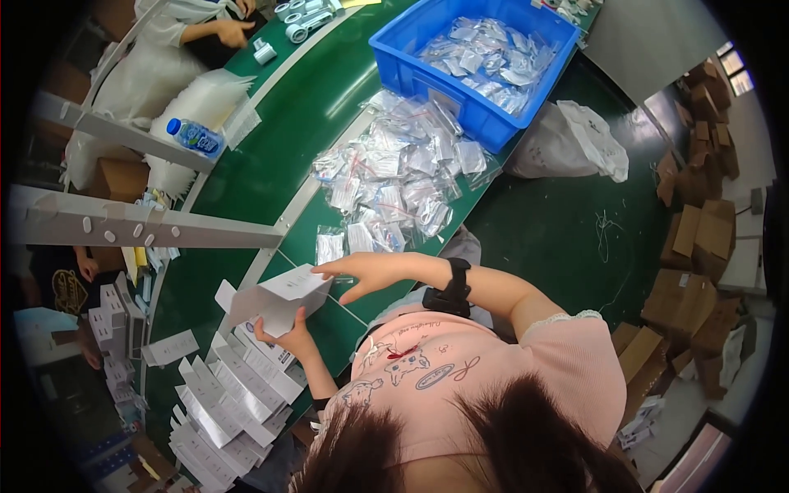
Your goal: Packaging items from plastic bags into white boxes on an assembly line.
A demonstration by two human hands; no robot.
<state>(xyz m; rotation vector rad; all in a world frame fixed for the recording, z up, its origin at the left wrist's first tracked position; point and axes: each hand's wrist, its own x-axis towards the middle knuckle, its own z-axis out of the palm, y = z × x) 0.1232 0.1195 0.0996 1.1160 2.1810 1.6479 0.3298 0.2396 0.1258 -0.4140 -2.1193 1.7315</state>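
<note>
My left hand (289, 338) grips an open white paperboard box (279, 306) from below, with its flaps standing out. My right hand (366, 273) is open at the box's upper right edge, thumb and fingers apart, and its fingertips seem to touch the rim. Just beyond that hand lies a heap of clear zip bags (390, 177) with white papers and small parts inside. Below my left hand, several white boxes (218, 398) lie in overlapping rows. The inside of the held box is partly hidden.
A blue bin (448, 105) of similar bags stands at the far right of the green table (255, 193). A grey metal bar (156, 228) crosses at left, near a bottle (196, 138). Another person's hand (234, 33) shows at far left. A white sack (567, 144) and cartons (678, 304) stand right.
</note>
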